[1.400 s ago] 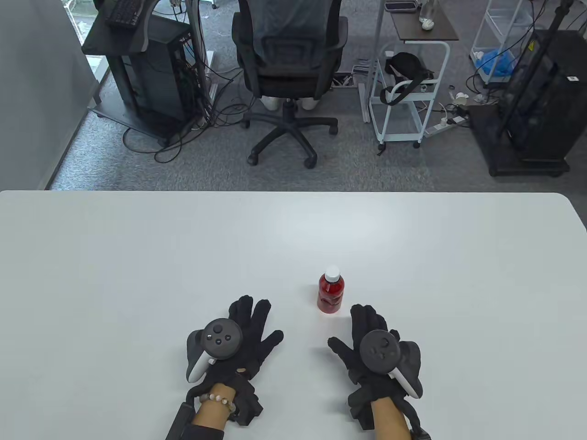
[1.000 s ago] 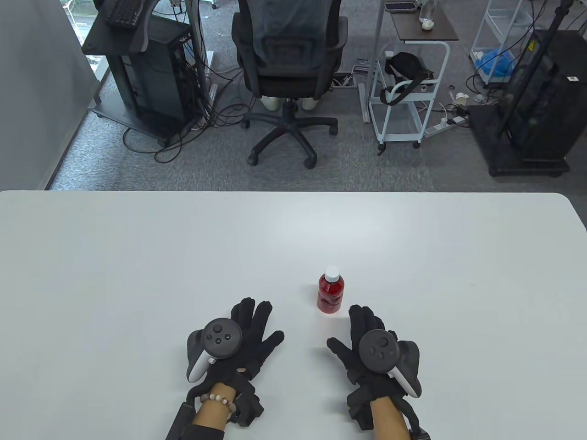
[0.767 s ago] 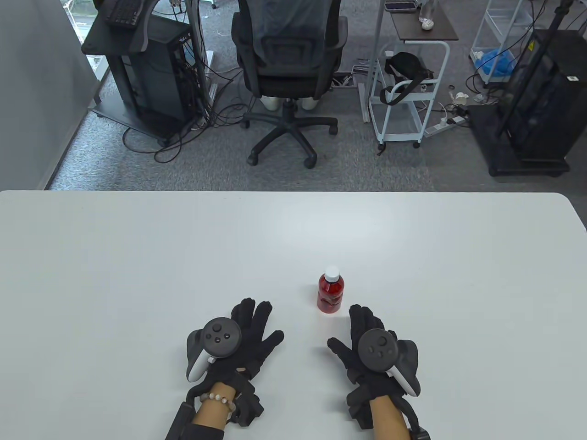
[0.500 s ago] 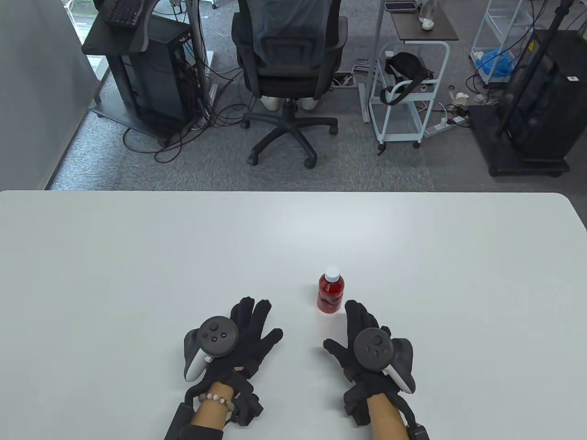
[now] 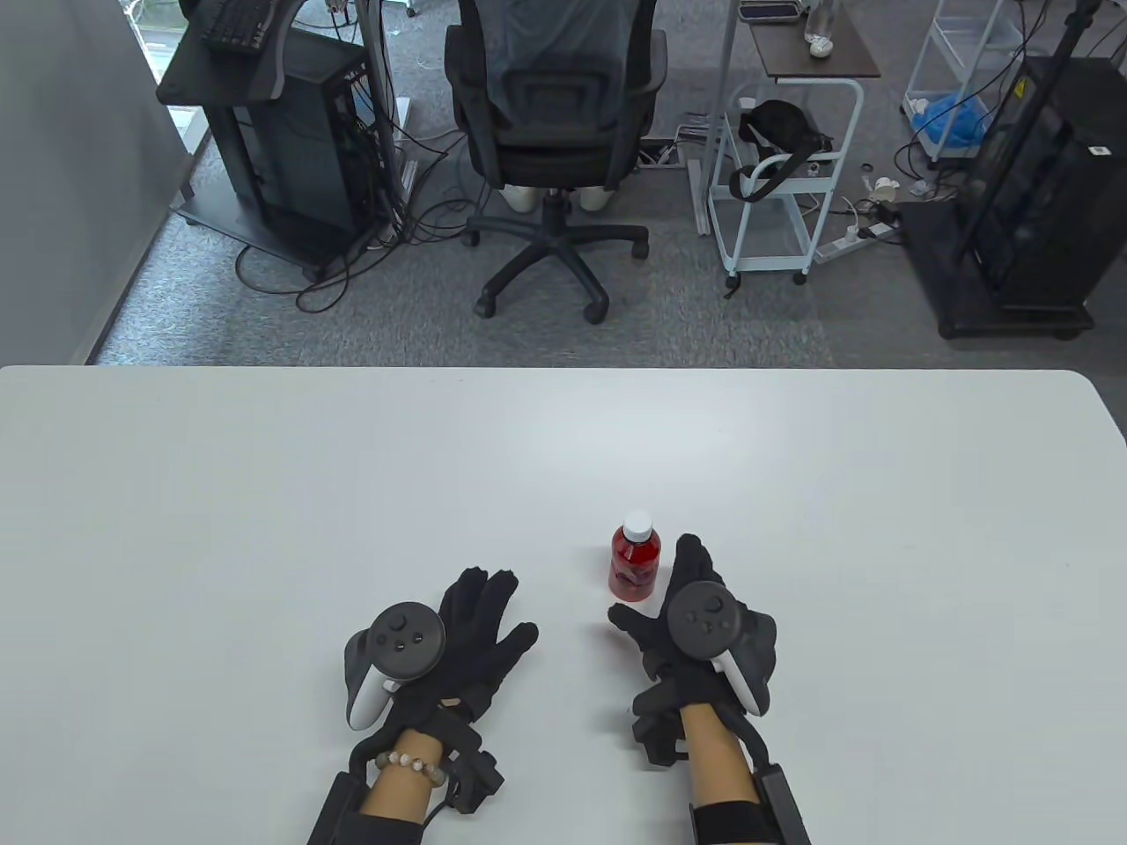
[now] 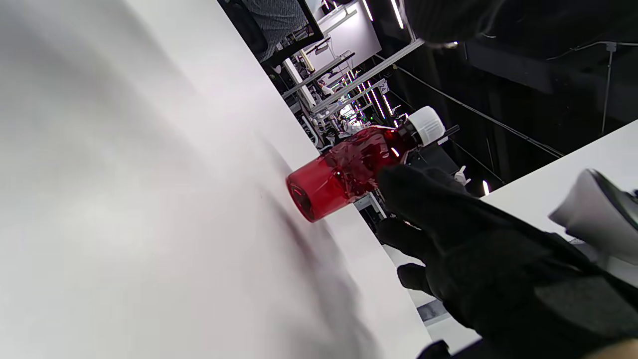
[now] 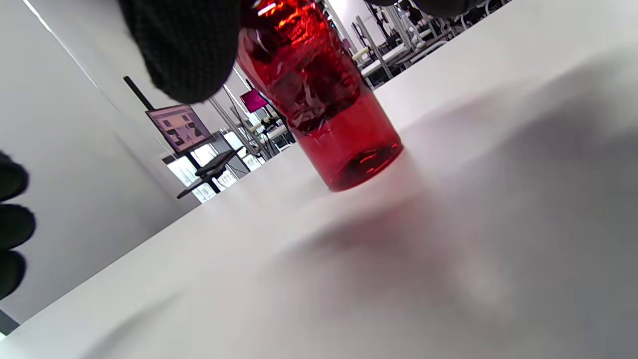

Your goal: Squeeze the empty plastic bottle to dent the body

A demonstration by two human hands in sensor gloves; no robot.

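Observation:
A small red plastic bottle (image 5: 635,563) with a white cap stands upright on the white table (image 5: 264,493), front centre. It also shows in the left wrist view (image 6: 349,169) and the right wrist view (image 7: 324,99), where its upper body looks crinkled. My right hand (image 5: 660,591) is open around the bottle: fingers (image 5: 691,554) along its right side, thumb (image 5: 621,616) at its near left. I cannot tell whether it touches. The thumb (image 7: 189,50) hangs close in front of the bottle. My left hand (image 5: 497,607) lies open and flat on the table, left of the bottle, holding nothing.
Beyond the table's far edge stand an office chair (image 5: 555,132), a computer rack (image 5: 273,132), a white cart (image 5: 784,176) and black equipment (image 5: 1030,194). The table's right edge curves at the far corner (image 5: 1096,396).
My right hand has moved forward and a little left, from behind the bottle to around it. My left hand has shifted slightly left and stays flat. The bottle has not moved.

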